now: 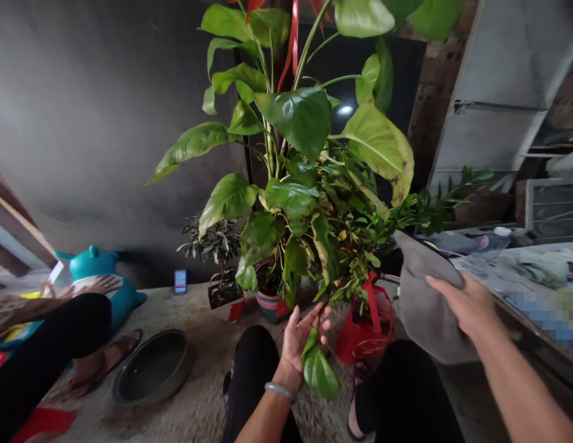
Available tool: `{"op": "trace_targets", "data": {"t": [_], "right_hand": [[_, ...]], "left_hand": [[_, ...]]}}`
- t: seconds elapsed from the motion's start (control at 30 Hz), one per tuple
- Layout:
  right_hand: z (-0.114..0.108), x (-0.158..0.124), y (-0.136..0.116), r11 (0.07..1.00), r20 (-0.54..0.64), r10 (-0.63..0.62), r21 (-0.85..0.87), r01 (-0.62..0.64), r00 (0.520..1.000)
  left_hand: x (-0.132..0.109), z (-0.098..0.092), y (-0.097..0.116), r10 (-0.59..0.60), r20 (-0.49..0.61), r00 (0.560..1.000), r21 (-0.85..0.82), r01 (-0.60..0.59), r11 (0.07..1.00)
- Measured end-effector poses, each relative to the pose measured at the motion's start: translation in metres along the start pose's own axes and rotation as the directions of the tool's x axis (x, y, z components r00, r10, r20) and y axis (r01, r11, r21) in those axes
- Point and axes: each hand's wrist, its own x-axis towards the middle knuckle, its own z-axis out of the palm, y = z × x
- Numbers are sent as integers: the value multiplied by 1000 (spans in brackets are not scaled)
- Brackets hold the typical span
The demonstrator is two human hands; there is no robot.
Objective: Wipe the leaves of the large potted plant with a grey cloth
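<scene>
Plant leaves [295, 120]: dk & lt green; 1 lg leaf [383, 144] yellow-green w/ brown edge. Small leaf [321, 372] bright green. Cloth [420, 301] plain grey. Ribbon [294, 46], bag [360, 341] red. Pot [266, 309] green w/ pink band. Toy [93, 266] teal w/ white patch. Basin [152, 367] dk grey. Trousers [253, 369] blk.

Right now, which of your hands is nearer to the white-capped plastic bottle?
Right. The right hand, holding grey cloth, is on the near side of the white-capped plastic bottle; the left hand is farther away, to its left, beside green leaves.
</scene>
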Motion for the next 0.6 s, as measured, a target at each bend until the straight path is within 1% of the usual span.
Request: {"op": "trace_targets", "data": {"t": [0.03, 0.07, 0.1, 0.17, 0.2, 0.23, 0.27, 0.3, 0.33, 0.37, 0.4, 0.43, 0.47, 0.5, 0.53, 0.57, 0.6], "right_hand": [[17, 6, -6, 1000, 25, -17, -23, 17, 1000], [36, 5, -13, 999, 85, -30, -33, 33, 996], [54, -3, -18, 998, 157, -56, -31, 62, 986], [83, -37, -23, 992, 310, -123, 0, 130, 943], [90, -59, -22, 988, 374, -152, 23, 154, 915], [91, -81, -19, 984, 431, -175, 50, 170, 885], [86, -100, -15, 981, 488, -193, 84, 174, 851], [75, -115, -9, 980, 540, -198, 125, 154, 818], [61, -122, -3, 981, 578, -180, 160, 106, 796], [44, -122, 2, 982, 598, -138, 186, 32, 790], [26, -115, 6, 978, 591, -71, 199, -60, 803], [11, -102, 9, 967, 551, 16, 202, -152, 834], [-1, -84, 9, 955, 475, 95, 206, -216, 875], [-7, -65, 8, 946, 372, 151, 213, -243, 916], [-7, -45, 5, 947, 255, 175, 221, -234, 951], [-1, -29, 1, 954, 154, 168, 223, -199, 974], [11, -17, -4, 964, 84, 137, 218, -152, 987]], "left_hand": [[1, 0, -1, 0, 4, 1000, 1, 0, 1000], [1, -1, -2, 3, 7, 1000, 4, -3, 1000], [1, -2, -2, 8, 6, 1000, 5, -8, 1000], [1, -5, -1, 23, -6, 1000, 4, -23, 1000], [0, -7, -1, 28, -20, 999, 4, -28, 1000], [0, -9, 0, 30, -39, 999, 8, -29, 1000], [-1, -10, 2, 24, -60, 998, 19, -23, 1000], [-2, -11, 3, 21, -78, 997, 34, -18, 999], [-4, -11, 4, 20, -87, 996, 47, -16, 999], [-5, -10, 5, 21, -88, 996, 54, -16, 998], [-7, -8, 6, 26, -83, 996, 54, -22, 998], [-8, -7, 7, 35, -76, 997, 48, -32, 998], [-9, -5, 8, 43, -71, 997, 37, -40, 999], [-9, -3, 8, 47, -72, 996, 26, -46, 999], [-9, -2, 8, 45, -78, 996, 19, -44, 999], [-8, -1, 8, 45, -86, 995, 13, -44, 999], [-7, -1, 7, 43, -94, 995, 8, -43, 999]]}}
